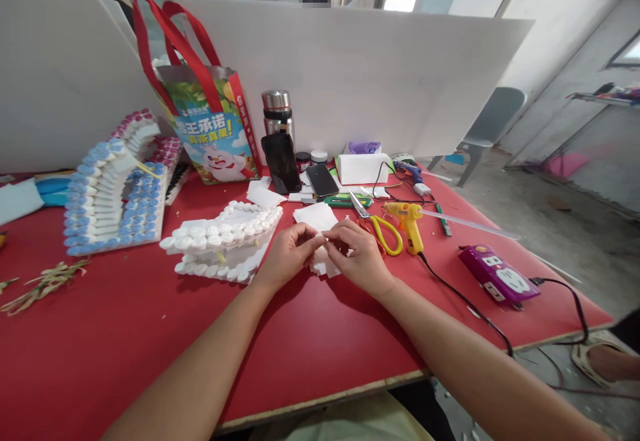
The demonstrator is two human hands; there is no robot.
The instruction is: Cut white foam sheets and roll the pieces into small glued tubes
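Observation:
In the head view, my left hand (294, 253) and my right hand (361, 254) meet over the table, thumbs and fingertips pinched together. What they hold between them is too small and hidden to make out. Just beneath and behind the fingers lie white paper pieces (316, 216), partly covered by the hands. To the left of my left hand stands a white curved structure (225, 236) edged with rows of small rounded white pieces. Yellow-handled scissors (385, 231) rest just beyond my right hand, and a yellow glue gun (407, 218) is right of them.
On the red table (320, 341), a blue-and-white curved structure (115, 194) stands left, by a printed bag (215, 128). A thermos (277, 111), phones and a green cutter (345, 200) lie behind. A purple power strip (500, 274) sits right, its cable crossing the edge.

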